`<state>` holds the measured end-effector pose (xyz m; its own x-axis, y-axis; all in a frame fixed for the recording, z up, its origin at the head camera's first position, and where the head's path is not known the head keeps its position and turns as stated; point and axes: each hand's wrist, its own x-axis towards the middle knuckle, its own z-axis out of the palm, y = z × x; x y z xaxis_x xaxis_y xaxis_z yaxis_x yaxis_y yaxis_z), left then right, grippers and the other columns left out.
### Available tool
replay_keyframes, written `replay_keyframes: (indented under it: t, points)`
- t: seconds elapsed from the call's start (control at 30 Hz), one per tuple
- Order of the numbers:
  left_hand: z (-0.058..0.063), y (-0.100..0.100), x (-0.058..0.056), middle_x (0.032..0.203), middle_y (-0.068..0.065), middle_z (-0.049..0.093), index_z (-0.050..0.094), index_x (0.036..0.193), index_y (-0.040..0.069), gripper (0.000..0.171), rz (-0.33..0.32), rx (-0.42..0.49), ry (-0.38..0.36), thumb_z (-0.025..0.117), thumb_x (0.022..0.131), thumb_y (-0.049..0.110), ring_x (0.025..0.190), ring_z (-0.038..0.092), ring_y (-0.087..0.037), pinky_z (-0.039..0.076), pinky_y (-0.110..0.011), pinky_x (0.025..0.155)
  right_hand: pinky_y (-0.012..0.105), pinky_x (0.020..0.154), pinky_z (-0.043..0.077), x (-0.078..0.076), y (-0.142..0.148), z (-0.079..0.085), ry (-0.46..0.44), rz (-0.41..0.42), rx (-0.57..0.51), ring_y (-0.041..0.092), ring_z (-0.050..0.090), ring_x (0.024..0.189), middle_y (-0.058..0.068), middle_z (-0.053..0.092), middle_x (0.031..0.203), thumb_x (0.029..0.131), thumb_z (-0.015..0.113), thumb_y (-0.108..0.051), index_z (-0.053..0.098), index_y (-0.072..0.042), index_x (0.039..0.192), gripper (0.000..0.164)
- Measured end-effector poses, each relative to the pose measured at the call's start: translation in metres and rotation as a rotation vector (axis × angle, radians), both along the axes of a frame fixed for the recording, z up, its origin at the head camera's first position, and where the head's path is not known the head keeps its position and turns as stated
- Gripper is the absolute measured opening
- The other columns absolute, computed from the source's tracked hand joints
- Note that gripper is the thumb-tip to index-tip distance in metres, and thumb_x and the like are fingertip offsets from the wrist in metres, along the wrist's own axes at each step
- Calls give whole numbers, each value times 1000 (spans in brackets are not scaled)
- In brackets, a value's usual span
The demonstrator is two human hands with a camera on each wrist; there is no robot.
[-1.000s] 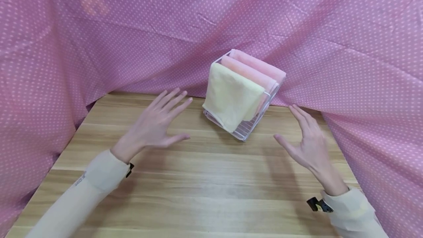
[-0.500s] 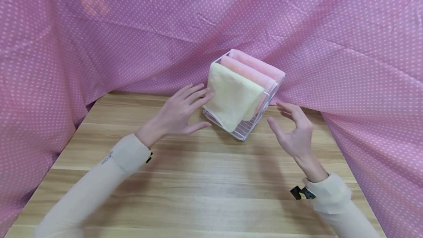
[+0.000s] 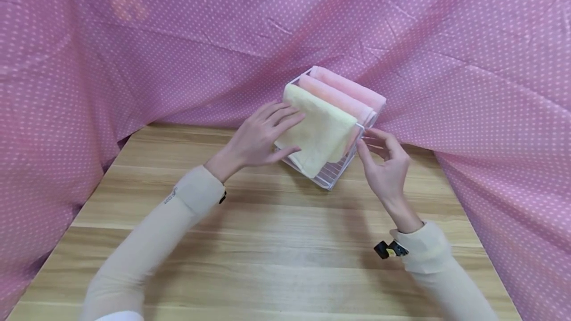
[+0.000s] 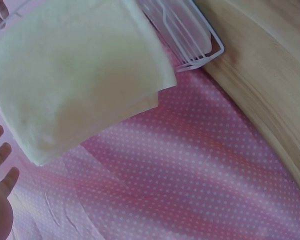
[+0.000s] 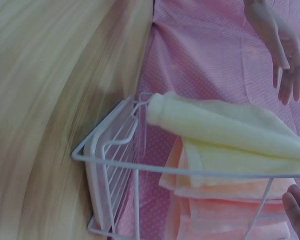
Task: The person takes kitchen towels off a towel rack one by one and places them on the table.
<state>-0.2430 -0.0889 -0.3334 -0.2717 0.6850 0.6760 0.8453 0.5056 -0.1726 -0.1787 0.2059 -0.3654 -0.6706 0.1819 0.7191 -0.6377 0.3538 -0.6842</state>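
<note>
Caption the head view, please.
Left hand and right hand near a white wire rack draped with yellow cloth and pink cloths.

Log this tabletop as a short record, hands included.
Rack: white wire, on the wooden table
Towels: yellow towel in front, peach towel behind, pink towel rearmost
Left hand: fingers extended, apart from the yellow towel
Right hand: fingers bent, at the rack's side; contact unclear
Backdrop: pink polka-dot cloth

Cream sleeves end in broad cuffs behind the fingers; small grey lettering marks the left sleeve. Small black devices sit beside both cuffs, the right showing yellow.
</note>
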Motion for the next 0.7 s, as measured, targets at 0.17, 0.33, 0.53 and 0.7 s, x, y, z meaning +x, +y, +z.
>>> replay_keyframes:
  t: [0.17, 0.33, 0.53, 0.7]
  points:
    - [4, 8, -10, 140, -16, 68, 62, 142, 3, 65, -36, 19, 25, 77, 93, 43, 134, 61, -36, 46, -51, 121, 15, 84, 61, -4, -6, 3, -26, -22, -60, 0, 71, 96, 15, 77, 108, 94, 74, 2, 71, 11, 117, 25]
    - [9, 17, -16, 139, -15, 69, 63, 141, 3, 61, -42, 28, 23, 75, 96, 42, 133, 61, -33, 45, -47, 122, 13, 74, 61, -8, -9, 5, -43, -21, -128, 0, 71, 85, -13, 74, 97, 95, 73, -1, 72, 12, 113, 22]
    - [16, 26, -23, 137, -17, 68, 64, 140, 4, 58, -24, 19, 30, 73, 98, 42, 131, 61, -34, 44, -45, 123, 17, 66, 62, -15, -14, 8, -59, 11, -230, 4, 70, 73, -11, 74, 84, 96, 74, -2, 71, 15, 106, 20]
    - [19, 34, -32, 140, -17, 66, 63, 141, 4, 56, 1, 12, -13, 70, 100, 41, 135, 59, -33, 43, -47, 124, 19, 67, 63, -18, -16, 9, -76, 20, -269, 6, 70, 69, -9, 74, 81, 96, 73, -2, 72, 12, 101, 14]
